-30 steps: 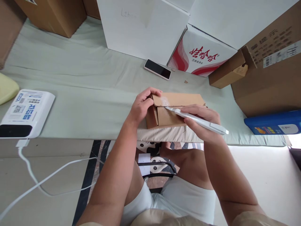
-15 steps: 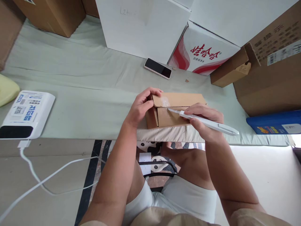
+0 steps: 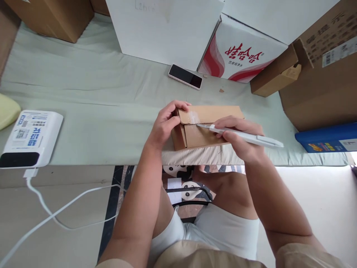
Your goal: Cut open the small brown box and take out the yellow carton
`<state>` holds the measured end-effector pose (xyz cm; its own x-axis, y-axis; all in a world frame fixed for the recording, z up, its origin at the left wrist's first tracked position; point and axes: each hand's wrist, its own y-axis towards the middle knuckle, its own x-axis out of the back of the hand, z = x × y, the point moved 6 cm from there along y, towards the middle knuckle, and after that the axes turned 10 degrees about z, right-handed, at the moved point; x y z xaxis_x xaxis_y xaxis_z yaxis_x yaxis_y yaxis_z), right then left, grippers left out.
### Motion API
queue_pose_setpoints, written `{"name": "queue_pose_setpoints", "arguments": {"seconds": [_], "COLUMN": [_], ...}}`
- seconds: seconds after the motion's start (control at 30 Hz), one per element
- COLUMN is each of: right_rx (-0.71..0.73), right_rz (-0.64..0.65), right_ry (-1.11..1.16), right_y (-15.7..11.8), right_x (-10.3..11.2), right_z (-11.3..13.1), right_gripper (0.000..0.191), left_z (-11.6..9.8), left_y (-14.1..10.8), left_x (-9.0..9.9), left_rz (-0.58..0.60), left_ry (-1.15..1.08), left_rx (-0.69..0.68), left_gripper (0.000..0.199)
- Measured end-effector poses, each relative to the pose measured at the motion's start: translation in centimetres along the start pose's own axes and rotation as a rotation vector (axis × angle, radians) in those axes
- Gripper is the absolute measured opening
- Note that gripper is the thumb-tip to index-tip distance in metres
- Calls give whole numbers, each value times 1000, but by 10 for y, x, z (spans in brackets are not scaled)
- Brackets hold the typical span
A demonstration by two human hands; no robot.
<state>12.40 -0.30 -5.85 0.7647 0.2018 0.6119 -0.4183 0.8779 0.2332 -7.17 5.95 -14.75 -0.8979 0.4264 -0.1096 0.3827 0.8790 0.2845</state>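
A small brown cardboard box (image 3: 214,113) lies near the front edge of the cloth-covered surface. My left hand (image 3: 169,121) grips its left end, thumb and fingers closed around the corner. In my right hand (image 3: 240,136) is a white utility knife (image 3: 259,139), its blade pointing left. The blade tip touches the box at the flap seam, just below a strip of clear tape (image 3: 193,117). The fingertips of my right hand rest close to the box top.
Behind the box lies a phone (image 3: 185,77), by a white box (image 3: 167,33) and a red-and-white carton (image 3: 237,56). Brown cartons (image 3: 320,85) and a blue pack (image 3: 326,138) stand at right. A white power bank (image 3: 47,137) with a cable (image 3: 41,201) is at left.
The view has shifted slightly. The knife lies a little flatter, its blade tip still at the seam by the tape. Both hands keep their holds.
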Motion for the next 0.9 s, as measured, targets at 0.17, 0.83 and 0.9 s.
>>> {"name": "queue_pose_setpoints", "arguments": {"seconds": [0.17,0.83,0.9], "right_rx": [1,-830,-915], "right_rz": [-46,-506,-332], "right_ry": [106,-534,-549], "right_y": [-5,-135,-136], "right_x": [4,92,87], "right_z": [-10,-141,-166], "right_gripper": [25,41,45], "left_z": [2,-12,-9], "left_y": [1,9,11], "left_x": [0,0,0], "left_rz": [17,-208,-257], "left_ry": [-25,95,69], "left_rx": [-30,-126,-121], "left_gripper": [26,51,49]}}
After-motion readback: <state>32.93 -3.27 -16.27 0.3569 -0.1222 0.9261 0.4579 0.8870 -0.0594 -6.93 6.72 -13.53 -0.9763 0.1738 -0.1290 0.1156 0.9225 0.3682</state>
